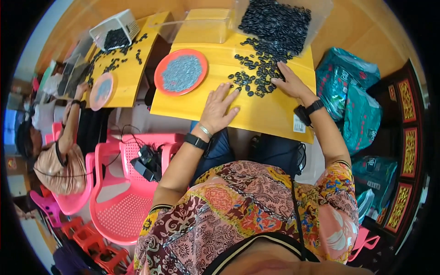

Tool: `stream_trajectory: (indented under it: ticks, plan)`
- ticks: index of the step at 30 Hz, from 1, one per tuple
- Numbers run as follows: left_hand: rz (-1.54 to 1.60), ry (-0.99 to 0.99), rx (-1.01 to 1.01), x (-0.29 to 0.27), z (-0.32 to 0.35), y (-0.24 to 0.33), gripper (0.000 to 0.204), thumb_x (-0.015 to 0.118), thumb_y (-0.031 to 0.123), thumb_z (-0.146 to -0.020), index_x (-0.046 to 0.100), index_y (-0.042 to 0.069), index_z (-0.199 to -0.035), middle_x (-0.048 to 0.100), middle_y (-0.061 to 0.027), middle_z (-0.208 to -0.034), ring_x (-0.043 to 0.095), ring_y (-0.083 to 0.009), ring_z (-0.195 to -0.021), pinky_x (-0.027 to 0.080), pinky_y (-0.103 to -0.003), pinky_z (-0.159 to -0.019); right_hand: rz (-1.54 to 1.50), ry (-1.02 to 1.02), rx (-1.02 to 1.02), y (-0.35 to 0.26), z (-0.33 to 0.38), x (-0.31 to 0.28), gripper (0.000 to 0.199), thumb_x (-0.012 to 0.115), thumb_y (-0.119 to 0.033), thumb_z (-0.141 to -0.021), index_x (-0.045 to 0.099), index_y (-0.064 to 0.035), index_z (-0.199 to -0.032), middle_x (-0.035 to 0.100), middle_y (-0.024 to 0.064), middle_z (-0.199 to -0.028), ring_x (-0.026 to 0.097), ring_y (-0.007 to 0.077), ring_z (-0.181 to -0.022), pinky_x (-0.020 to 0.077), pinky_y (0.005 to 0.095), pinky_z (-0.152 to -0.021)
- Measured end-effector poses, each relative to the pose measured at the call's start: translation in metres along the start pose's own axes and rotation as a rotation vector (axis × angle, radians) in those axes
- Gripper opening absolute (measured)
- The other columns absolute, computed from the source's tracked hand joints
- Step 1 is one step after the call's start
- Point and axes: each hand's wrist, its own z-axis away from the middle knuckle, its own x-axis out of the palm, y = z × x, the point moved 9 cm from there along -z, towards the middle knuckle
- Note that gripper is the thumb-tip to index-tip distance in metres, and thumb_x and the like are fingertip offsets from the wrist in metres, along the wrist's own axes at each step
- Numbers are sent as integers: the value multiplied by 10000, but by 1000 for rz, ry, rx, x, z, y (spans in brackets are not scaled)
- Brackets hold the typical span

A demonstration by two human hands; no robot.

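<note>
yellow wooden board lies in front of the person, and both hands rest on it. the left hand lies flat, palm down, fingers spread apart, holding nothing; its fingertips touch the edge of a loose scatter of small black pieces, which lies at about 1 o'clock from this hand. the right hand lies at 3 o'clock of the same scatter, fingers stretched and pressed on the pieces, not closed around any of them. at 12 o'clock from the scatter a clear plastic tub holds a big heap of the same black pieces. at 10 o'clock from the left hand stands an orange round plate with grey small pieces in it. both wrists wear a black band. at 9 o'clock, well apart, another person sits on a pink plastic chair at a second yellow board with a white basket. teal bags lie at 3 o'clock.
</note>
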Motion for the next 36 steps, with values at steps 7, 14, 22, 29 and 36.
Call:
stream_trajectory:
  ticks: [7, 14, 22, 29, 36]
  plan:
    - [386, 835, -512, -103, 69, -116, 228, 568, 92, -789, 567, -1, -997, 586, -111, -932, 557, -236, -898, 441, -337, -807, 37, -6, -71, -46, -3, -17, 649, 582, -383, -848, 388, -6, -1340, 307, 191, -1431, 302, 310, -1324, 268, 341, -1072]
    - [995, 738, -1068, -77, 65, -199, 286, 502, 100, -796, 503, -34, -1049, 585, -142, -735, 567, -183, -471, 430, -271, -389, 64, -127, -453, -166, 10, 30, 606, 612, -302, -826, 405, -26, -1325, 400, 203, -1363, 375, 340, -1267, 314, 371, -1048]
    - [1122, 402, -1199, -52, 45, -214, 175, 451, 149, -825, 537, -3, -837, 581, -115, -599, 565, -192, -435, 421, -257, -349, 65, -304, -669, -225, 26, 126, 728, 566, -413, -833, 335, 59, -1337, 290, 279, -1399, 248, 385, -1328, 214, 411, -1096]
    - [1242, 373, -1154, -45, 43, -224, 132, 473, 99, -783, 530, -7, -838, 584, -131, -614, 556, -218, -431, 415, -271, -353, 183, -190, -545, -193, -19, 123, 784, 490, -483, -870, 251, 68, -1373, 219, 267, -1438, 165, 376, -1360, 141, 395, -1121]
    - [1173, 617, -1089, -96, 59, -232, 117, 499, 104, -790, 520, 5, -848, 592, -131, -659, 554, -248, -441, 402, -300, -361, 90, -228, -233, -152, -52, 85, 780, 499, -487, -868, 282, 88, -1349, 265, 296, -1403, 236, 385, -1332, 207, 388, -1101]
